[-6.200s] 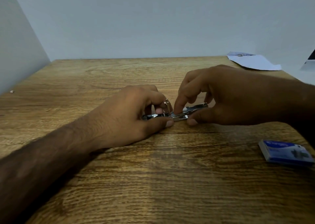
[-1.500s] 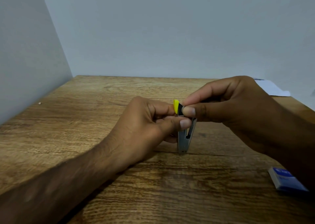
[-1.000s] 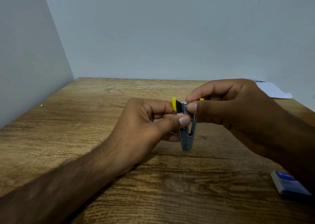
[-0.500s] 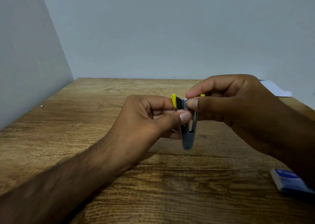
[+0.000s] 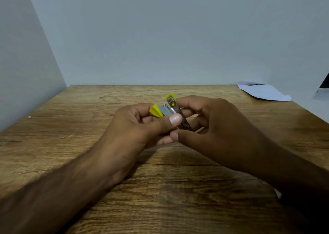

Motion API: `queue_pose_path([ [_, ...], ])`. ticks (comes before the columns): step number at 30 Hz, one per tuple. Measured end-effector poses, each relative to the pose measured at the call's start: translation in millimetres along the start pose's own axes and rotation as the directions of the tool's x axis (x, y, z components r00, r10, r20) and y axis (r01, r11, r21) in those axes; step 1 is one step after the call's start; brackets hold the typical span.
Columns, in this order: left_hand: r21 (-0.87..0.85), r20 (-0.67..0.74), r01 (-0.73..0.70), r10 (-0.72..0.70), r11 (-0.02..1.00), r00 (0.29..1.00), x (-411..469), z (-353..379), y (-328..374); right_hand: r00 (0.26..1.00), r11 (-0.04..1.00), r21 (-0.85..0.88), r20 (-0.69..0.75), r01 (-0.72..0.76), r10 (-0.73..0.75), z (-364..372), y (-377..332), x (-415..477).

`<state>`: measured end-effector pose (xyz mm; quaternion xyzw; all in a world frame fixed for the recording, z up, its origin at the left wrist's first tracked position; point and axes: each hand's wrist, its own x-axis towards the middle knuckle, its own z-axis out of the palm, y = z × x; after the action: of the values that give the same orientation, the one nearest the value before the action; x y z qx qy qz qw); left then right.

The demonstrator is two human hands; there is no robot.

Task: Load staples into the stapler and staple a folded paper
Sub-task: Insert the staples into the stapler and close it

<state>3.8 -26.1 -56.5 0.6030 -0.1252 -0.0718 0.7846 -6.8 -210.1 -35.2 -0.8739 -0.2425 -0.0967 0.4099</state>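
A small silver stapler (image 5: 171, 109) with yellow end pieces is held above the middle of the wooden table (image 5: 89, 126), tilted with its yellow ends pointing up and away. My left hand (image 5: 137, 128) grips it from the left, thumb pressed on its metal side. My right hand (image 5: 211, 126) holds it from the right, fingers curled behind it and thumb under it. The lower part of the stapler is hidden between my hands. A folded white paper (image 5: 263, 92) lies at the table's far right corner.
Grey walls close the table on the left and at the back. A small white speck (image 5: 29, 117) lies near the left wall. My right forearm hides the near right part of the table.
The stapler has tipped from upright to slanted, both yellow ends now showing. Both hands sank a little toward the table. The blue staple box at the near right is now hidden by my right forearm.
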Motion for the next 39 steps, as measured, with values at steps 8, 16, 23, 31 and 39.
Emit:
queue_pose_path([
  [8, 0.168, -0.001, -0.093, 0.094, 0.981, 0.996, 1.1, -0.7, -0.2, 0.998, 0.991, -0.128, 0.03, 0.049, -0.046, -7.0, 3.9, -1.1],
  [16, 0.215, 0.029, -0.106, 0.102, 0.971, 0.994, 1.8, -2.0, -1.6, 0.998, 0.987, -0.152, 0.052, 0.053, -0.045, -7.3, 2.6, -1.7],
  [23, 0.273, 0.035, -0.136, 0.131, 0.952, 0.991, 1.2, -1.7, 1.7, 1.0, 0.991, -0.134, 0.018, 0.002, 0.0, -9.4, 2.5, -0.8],
  [31, 0.652, 0.12, -0.272, 0.257, 0.708, 0.959, 0.6, -19.8, 33.1, 0.983, 0.996, -0.088, 0.184, 0.001, 0.015, -25.7, -1.7, -0.3],
  [39, 0.602, 0.064, -0.273, 0.296, 0.75, 0.953, 7.4, -27.4, 26.6, 0.892, 0.993, -0.099, 0.452, 0.065, -0.013, -14.0, -13.6, -9.4],
])
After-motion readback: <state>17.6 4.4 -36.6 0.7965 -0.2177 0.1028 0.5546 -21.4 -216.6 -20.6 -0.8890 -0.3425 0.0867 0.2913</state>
